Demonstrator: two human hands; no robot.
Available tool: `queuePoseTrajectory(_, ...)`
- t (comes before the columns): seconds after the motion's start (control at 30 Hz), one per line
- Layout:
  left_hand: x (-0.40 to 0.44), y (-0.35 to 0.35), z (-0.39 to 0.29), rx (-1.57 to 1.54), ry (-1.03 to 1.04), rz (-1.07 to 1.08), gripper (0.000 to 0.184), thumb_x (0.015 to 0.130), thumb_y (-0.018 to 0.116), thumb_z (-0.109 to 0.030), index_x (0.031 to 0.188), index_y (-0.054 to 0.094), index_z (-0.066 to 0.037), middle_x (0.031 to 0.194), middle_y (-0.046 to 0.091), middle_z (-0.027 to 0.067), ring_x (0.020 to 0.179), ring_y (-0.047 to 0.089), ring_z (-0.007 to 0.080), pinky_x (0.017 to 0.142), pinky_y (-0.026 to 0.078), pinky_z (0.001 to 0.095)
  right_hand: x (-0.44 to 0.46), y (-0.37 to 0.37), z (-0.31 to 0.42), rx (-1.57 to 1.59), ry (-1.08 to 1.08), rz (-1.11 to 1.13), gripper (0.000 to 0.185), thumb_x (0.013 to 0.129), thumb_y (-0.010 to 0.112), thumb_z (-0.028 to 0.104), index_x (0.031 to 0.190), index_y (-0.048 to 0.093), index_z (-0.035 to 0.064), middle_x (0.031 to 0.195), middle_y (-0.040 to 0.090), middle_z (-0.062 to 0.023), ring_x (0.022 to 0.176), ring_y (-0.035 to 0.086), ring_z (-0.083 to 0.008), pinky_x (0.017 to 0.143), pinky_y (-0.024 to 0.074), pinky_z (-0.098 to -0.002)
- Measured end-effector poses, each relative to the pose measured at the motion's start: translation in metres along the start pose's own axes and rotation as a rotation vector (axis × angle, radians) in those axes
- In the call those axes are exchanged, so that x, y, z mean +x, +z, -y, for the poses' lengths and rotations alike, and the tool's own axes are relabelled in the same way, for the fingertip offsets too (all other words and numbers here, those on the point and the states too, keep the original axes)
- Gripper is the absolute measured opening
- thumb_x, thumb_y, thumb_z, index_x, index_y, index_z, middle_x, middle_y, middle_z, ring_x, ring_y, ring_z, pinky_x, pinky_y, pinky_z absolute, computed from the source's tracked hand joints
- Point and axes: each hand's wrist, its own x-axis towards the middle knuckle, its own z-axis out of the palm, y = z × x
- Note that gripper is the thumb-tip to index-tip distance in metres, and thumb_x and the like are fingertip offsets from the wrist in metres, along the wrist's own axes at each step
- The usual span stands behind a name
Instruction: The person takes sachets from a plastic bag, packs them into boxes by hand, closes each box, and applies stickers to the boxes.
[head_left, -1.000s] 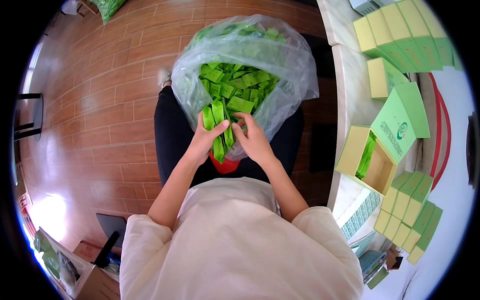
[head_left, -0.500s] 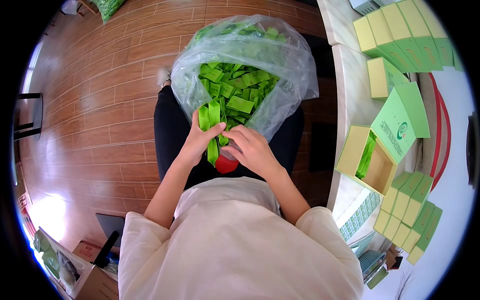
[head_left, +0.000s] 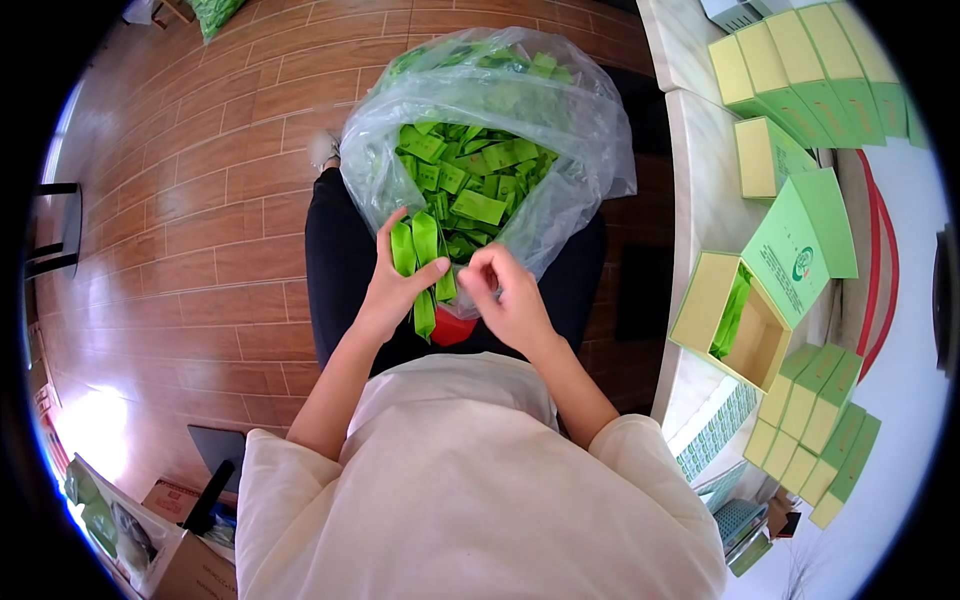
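Several long green packets (head_left: 425,238) lie in my left hand (head_left: 392,290), whose thumb presses across them. My right hand (head_left: 508,298) is just to their right, its fingers curled together; whether anything small is between the fingertips is hidden. A large clear plastic bag (head_left: 590,130), filled with loose green packets (head_left: 478,207), rests between the legs, just beyond both hands. Below the hands, part of a red object (head_left: 453,331) shows. An open green and cream box (head_left: 703,300) at the right has green packets (head_left: 733,315) along one side of its inside.
On the pale counter (head_left: 700,200) at the right, closed boxes (head_left: 815,395) stand beside the open one, with a row of larger boxes (head_left: 790,60) farther up. At the lower left is a cardboard carton (head_left: 190,572). A dark chair (head_left: 60,230) stands at the far left.
My left hand has shifted left with the green packets. My right hand first moved left to the packets, then back right, away from them, with its fingers curled.
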Motion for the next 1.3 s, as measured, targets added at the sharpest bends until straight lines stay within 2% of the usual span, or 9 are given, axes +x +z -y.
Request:
queuePoseTrajectory(0.03,-0.003,0.0,0.001,-0.001,-0.001,0.0,0.083,0.079,0.074,-0.01,0.145,0.023,-0.014,0.119,0.052,0.0095,0.106,0.053,0.0164,0.091,0.045,0.0306,0.004,-0.001,0.0,0.0,0.001,0.0,0.016,0.089,0.065,0.013,0.097,0.055,0.0027,0.083,0.056,-0.0042,0.067,0.052,-0.0105,0.061,0.0445,-0.0242)
queuePoseTrajectory(0.13,-0.016,0.006,0.008,-0.051,0.043,0.132,0.085,0.08,0.075,-0.015,0.146,0.021,-0.014,0.123,0.05,0.0098,0.111,0.051,0.0175,0.095,0.044,0.0319,0.013,-0.002,-0.007,0.134,0.224,0.084,0.047,0.093,0.059,0.022,0.136,0.045,0.0088,0.101,0.056,-0.0081,0.065,0.052,-0.0115,0.061,0.0459,-0.0264)
queuePoseTrajectory(0.27,-0.031,0.001,0.025,-0.004,-0.041,0.17,0.079,0.083,0.073,-0.018,0.143,0.023,-0.013,0.123,0.05,0.0109,0.114,0.05,0.0186,0.097,0.042,0.0324,0.004,0.002,-0.022,0.247,0.306,0.285,0.055,0.095,0.056,0.03,0.145,0.037,0.0184,0.105,0.056,-0.0102,0.066,0.053,-0.0124,0.063,0.0462,-0.0255)
queuePoseTrajectory(0.57,-0.056,-0.031,0.052,0.144,-0.136,0.291,0.061,0.096,0.056,-0.033,0.142,0.022,-0.011,0.129,0.043,0.0138,0.121,0.042,0.0212,0.104,0.033,0.0332,-0.033,0.023,-0.032,0.412,0.646,0.463,0.052,0.096,0.055,0.032,0.143,0.039,0.0186,0.08,0.059,-0.0037,0.063,0.054,-0.01,0.053,0.0458,-0.0242)
queuePoseTrajectory(0.67,-0.056,-0.032,0.042,0.133,-0.171,0.342,0.055,0.097,0.052,-0.031,0.141,0.025,-0.011,0.133,0.041,0.0095,0.127,0.038,0.0194,0.107,0.029,0.0341,-0.037,0.027,-0.031,0.427,0.648,0.438,0.051,0.096,0.054,0.033,0.143,0.04,0.0186,0.084,0.061,-0.0047,0.06,0.053,-0.0088,0.05,0.0448,-0.0224)
queuePoseTrajectory(0.77,-0.057,-0.029,0.041,0.163,-0.12,0.315,0.052,0.098,0.053,-0.029,0.139,0.028,-0.01,0.128,0.045,0.0112,0.121,0.042,0.0185,0.103,0.034,0.031,-0.041,0.029,-0.036,0.438,0.515,0.393,0.049,0.096,0.054,0.033,0.142,0.041,0.0184,0.089,0.062,-0.0053,0.059,0.054,-0.0078,0.048,0.044,-0.0215)
queuePoseTrajectory(1.07,-0.047,-0.015,0.058,0.199,0.029,0.209,0.032,0.102,0.043,-0.029,0.126,0.042,-0.007,0.111,0.053,0.0083,0.102,0.049,0.0141,0.093,0.04,0.0283,-0.042,0.018,-0.027,0.546,0.484,0.315,0.041,0.094,0.058,0.026,0.132,0.05,0.0131,0.095,0.061,-0.0025,0.065,0.056,-0.0077,0.05,0.0463,-0.0229)
queuePoseTrajectory(1.2,-0.05,-0.014,0.056,0.138,-0.032,0.23,0.037,0.099,0.05,-0.029,0.126,0.039,-0.007,0.114,0.051,0.0089,0.105,0.05,0.0152,0.094,0.04,0.0292,-0.045,0.021,-0.026,0.51,0.502,0.266,0.039,0.092,0.061,0.025,0.128,0.052,0.0102,0.097,0.059,-0.0039,0.066,0.056,-0.0112,0.054,0.0478,-0.0246)
queuePoseTrajectory(1.3,-0.058,-0.004,0.045,0.241,-0.076,0.236,0.055,0.092,0.061,-0.027,0.135,0.031,-0.01,0.119,0.049,0.0091,0.109,0.05,0.0173,0.097,0.039,0.0311,-0.044,0.021,-0.031,0.204,0.228,0.133,0.037,0.089,0.064,0.023,0.121,0.056,0.0068,0.105,0.056,-0.0085,0.07,0.058,-0.0156,0.061,0.0493,-0.0266)
